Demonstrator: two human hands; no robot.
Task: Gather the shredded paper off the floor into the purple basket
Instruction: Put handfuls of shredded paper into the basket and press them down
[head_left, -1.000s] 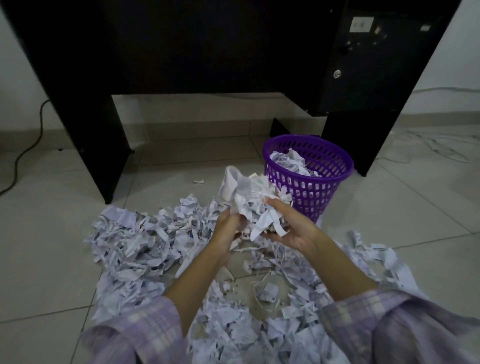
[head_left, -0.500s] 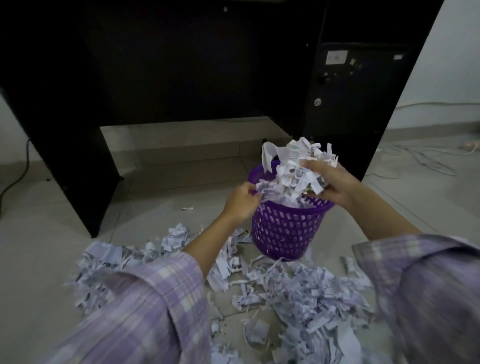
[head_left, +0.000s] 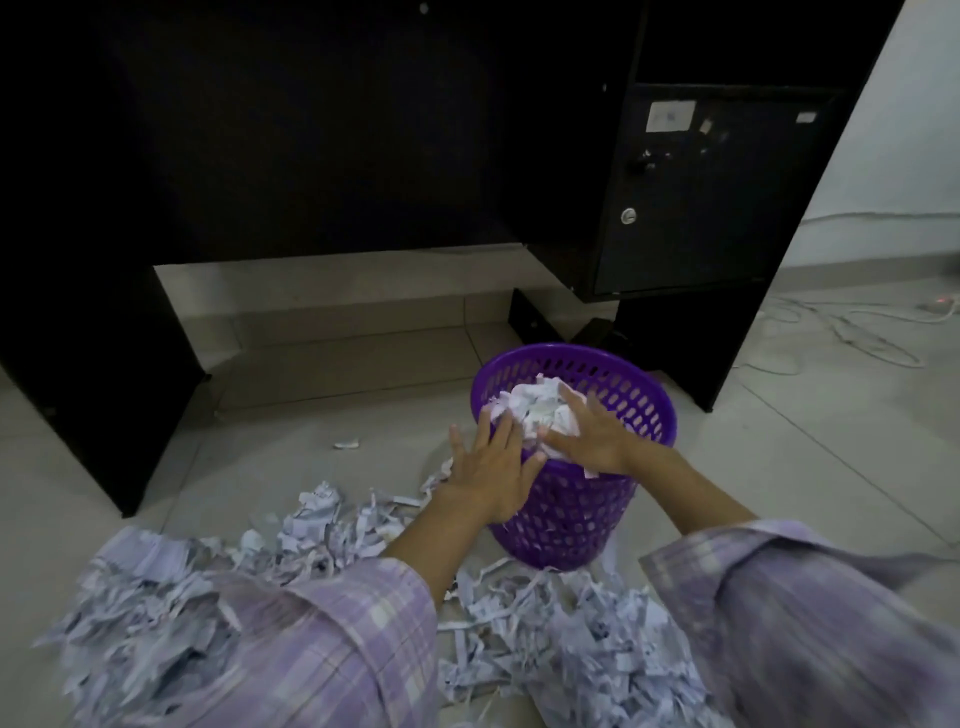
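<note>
The purple basket (head_left: 641, 395) stands upright on the tiled floor, filled with white shredded paper (head_left: 535, 405). My left hand (head_left: 491, 467) lies flat with fingers spread over the basket's near-left rim, touching the paper in it. My right hand (head_left: 592, 434) rests palm down, fingers apart, on top of the paper inside. Neither hand grips anything. A wide heap of shredded paper on the floor (head_left: 561, 644) spreads in front of the basket and to the left, partly hidden by my plaid sleeves.
A black desk (head_left: 311, 130) with a locked cabinet (head_left: 691, 197) stands right behind the basket; its left leg (head_left: 93, 374) reaches the floor. White cables (head_left: 852, 332) trail at the right. One stray shred (head_left: 347, 444) lies left of the basket.
Both hands carried a bundle of shreds from the floor heap up over the basket and let it go inside. They now lie flat on the paper.
</note>
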